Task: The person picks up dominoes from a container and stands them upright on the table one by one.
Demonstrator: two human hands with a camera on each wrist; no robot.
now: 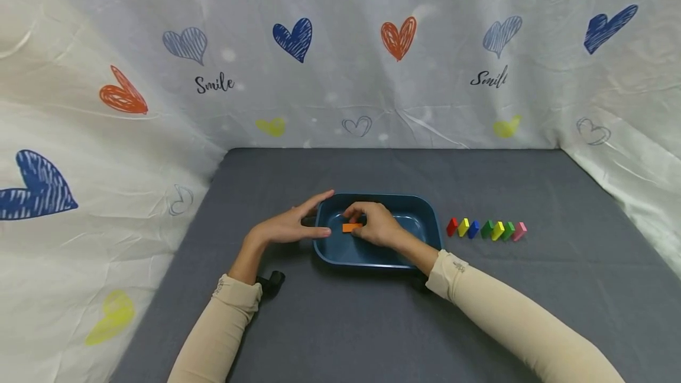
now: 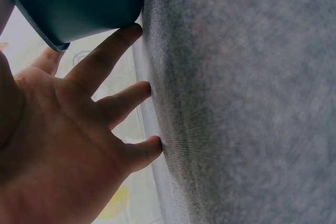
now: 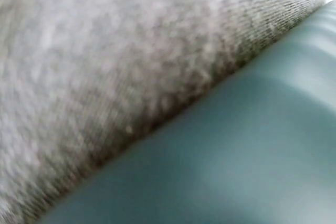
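Observation:
A dark teal rectangular tray (image 1: 362, 263) sits on the grey cloth, its outer wall (image 2: 79, 3) filling the top left of the left wrist view. Inside it, toward the left end, my right hand (image 1: 379, 224) pinches an orange domino (image 1: 351, 227) between thumb and fingers. My left hand (image 1: 289, 226) is at the tray's left end with fingers spread; the left wrist view shows one fingertip right at the tray's lower edge and others on the cloth. The right wrist view holds only blurred cloth and the tray's side (image 3: 210, 156); the right hand is out of that view.
To the right of the tray several colored dominoes stand upright in a row, from a red domino (image 1: 452, 227) to a pink domino (image 1: 519, 231). A white curtain (image 1: 330, 87) with printed hearts hangs behind and beside the grey-covered table (image 1: 340, 324).

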